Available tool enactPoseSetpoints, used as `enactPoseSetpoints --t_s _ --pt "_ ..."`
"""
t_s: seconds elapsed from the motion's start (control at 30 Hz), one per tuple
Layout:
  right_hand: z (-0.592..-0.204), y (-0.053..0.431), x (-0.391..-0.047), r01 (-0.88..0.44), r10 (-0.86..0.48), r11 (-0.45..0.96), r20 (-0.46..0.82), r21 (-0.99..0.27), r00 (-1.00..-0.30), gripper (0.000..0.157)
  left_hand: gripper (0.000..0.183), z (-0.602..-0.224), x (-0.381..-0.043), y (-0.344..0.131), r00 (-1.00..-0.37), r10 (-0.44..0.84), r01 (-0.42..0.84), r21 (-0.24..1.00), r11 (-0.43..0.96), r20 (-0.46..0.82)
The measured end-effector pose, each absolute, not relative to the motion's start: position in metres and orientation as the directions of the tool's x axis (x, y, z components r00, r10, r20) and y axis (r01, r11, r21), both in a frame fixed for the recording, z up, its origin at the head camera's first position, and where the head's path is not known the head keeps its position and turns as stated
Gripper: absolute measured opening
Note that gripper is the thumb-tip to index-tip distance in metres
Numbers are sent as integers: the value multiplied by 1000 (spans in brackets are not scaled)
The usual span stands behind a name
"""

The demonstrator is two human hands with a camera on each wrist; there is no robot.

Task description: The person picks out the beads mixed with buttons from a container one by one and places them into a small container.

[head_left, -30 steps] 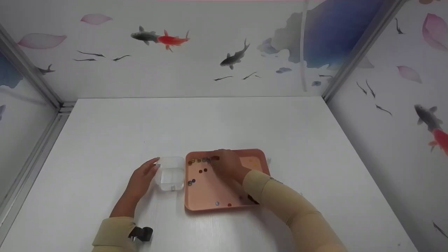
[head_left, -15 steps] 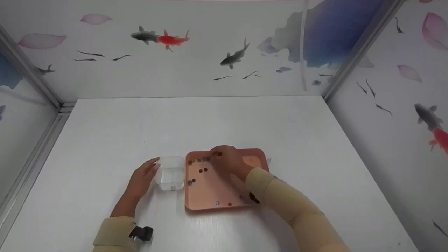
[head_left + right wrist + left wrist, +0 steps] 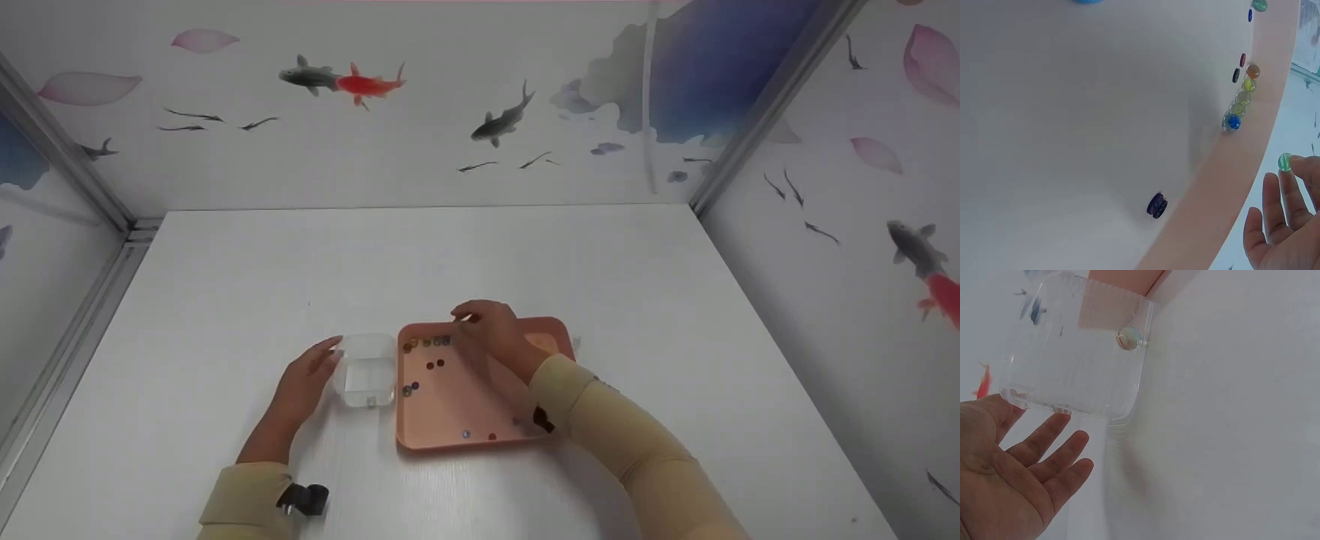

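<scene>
Lifted since a moment ago: the right hand (image 3: 496, 330). Left of the salmon-pink rectangular tray (image 3: 457, 412), the left hand (image 3: 301, 381), fingers straight, touches a clear plastic box (image 3: 369, 375); near the tray's far rim, the right hand pinches a green glass marble (image 3: 1284, 162)

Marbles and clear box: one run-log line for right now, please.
right hand: pinches green marble | left hand: touches clear box | clear box: swirled marble shows through wall | tray: marbles, dark discs
</scene>
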State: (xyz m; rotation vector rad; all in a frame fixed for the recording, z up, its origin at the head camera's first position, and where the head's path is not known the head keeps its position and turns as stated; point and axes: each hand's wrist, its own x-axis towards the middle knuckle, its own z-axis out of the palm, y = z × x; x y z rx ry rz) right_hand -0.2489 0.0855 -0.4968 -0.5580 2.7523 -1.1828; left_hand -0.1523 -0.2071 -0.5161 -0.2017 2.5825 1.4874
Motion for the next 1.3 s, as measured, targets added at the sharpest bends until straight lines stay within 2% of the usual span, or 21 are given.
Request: enactPoseSetpoints --t_s 0.4,0.63,1.3 --pt "-492 87 -249 -253 -345 614 34 -748 -938 24 50 -516 -157 -207 -978 -37 -198 850 488 -207" --pt "-489 86 -246 -288 -347 596 84 -750 -934 23 51 -517 -157 -205 -978 -52 -200 838 508 -202" --pt "-486 76 -241 -287 -337 534 111 -795 -935 22 49 -516 -153 -205 -977 -63 -206 832 514 -203"
